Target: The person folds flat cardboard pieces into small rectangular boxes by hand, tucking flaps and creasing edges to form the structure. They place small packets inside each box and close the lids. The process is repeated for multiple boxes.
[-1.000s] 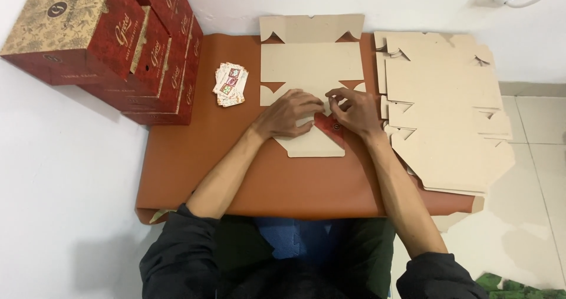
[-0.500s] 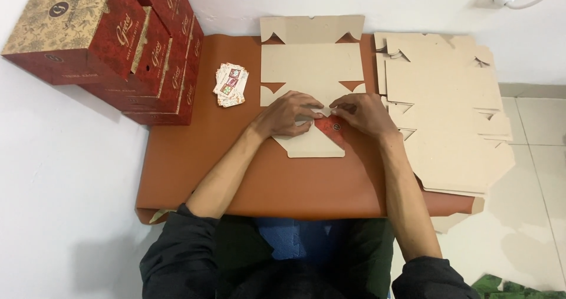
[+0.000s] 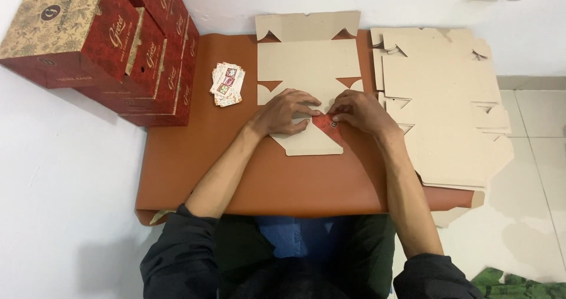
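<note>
At the centre of the frame a flat, unfolded cardboard box blank lies plain side up on the brown mat. Both hands press on its near edge, where a flap is being turned up so that its red printed face shows. The left hand lies spread over the fold with its fingertips pinching the flap's edge; the right hand meets it from the other side, thumb and forefinger closed on the same red flap. The board looks light and stiff, likely to crease cleanly along its scored lines but to tear or dent at the cut notches, so holding it close to the fold line seems soundest. At right a stack of further flat blanks overhangs the mat. At upper left stand finished red and gold boxes, and beside them a small pile of printed cards.
</note>
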